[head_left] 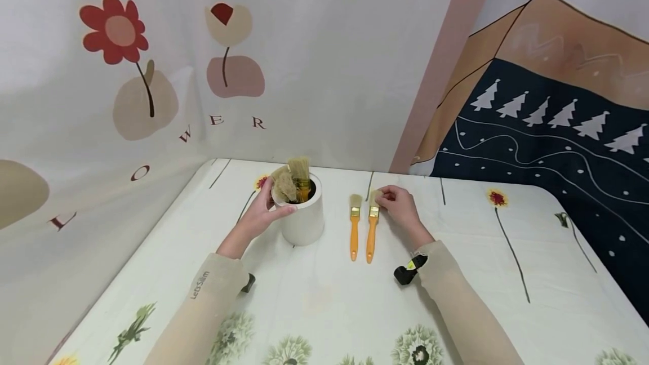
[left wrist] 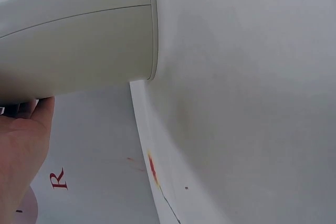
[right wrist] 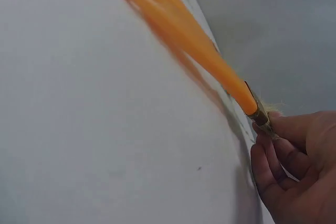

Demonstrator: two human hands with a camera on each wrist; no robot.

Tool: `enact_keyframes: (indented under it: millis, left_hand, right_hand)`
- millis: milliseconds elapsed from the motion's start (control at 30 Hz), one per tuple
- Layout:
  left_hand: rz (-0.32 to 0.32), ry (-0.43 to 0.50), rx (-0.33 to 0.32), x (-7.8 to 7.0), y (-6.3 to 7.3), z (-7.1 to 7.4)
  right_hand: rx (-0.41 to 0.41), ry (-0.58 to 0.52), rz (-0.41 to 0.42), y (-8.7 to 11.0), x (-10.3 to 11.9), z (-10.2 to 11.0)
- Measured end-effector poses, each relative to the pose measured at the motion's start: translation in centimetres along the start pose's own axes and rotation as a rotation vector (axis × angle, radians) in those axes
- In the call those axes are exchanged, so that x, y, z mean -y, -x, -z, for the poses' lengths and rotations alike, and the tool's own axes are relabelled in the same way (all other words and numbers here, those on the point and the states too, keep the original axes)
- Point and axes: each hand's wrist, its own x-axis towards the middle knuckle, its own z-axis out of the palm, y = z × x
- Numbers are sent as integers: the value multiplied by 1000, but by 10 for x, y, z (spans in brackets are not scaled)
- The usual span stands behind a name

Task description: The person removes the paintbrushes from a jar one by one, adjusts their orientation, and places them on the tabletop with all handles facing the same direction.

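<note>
My left hand point(head_left: 257, 217) grips the side of a white cylindrical pot point(head_left: 303, 226), its thumb across the front near the rim. Several paintbrushes point(head_left: 300, 171) stand in the pot with pale bristles upward; their handles are mostly hidden inside. Two orange-handled paintbrushes lie side by side on the table to the pot's right. Bristles point away from me on both the left paintbrush point(head_left: 354, 234) and the right paintbrush point(head_left: 372, 235). My right hand point(head_left: 401, 208) pinches the right paintbrush by its bristles, and the right wrist view shows its orange handle point(right wrist: 210, 61) extending from the fingertips.
A white flower-printed cloth point(head_left: 324, 297) covers the table. Behind it hangs a pale curtain point(head_left: 334, 72) with printed flowers and letters, and a dark tree-patterned cloth point(head_left: 537, 145) hangs at the right. A black wrist strap point(head_left: 405, 274) shows at the right cuff.
</note>
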Motion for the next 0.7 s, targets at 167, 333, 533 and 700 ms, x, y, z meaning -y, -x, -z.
enact_keyframes:
  millis: [167, 333, 533, 700]
  left_hand:
    - [3, -7, -3, 0, 1, 1]
    - [-7, -10, -1, 2, -1, 2]
    - [-20, 0, 7, 1, -3, 2]
    - [19, -11, 2, 3, -1, 1]
  right_hand:
    - [-13, 37, 13, -1, -2, -3]
    - [-9, 74, 2, -3, -4, -4]
    - [-7, 98, -23, -4, -3, -4]
    - [14, 109, -55, -2, -3, -7]
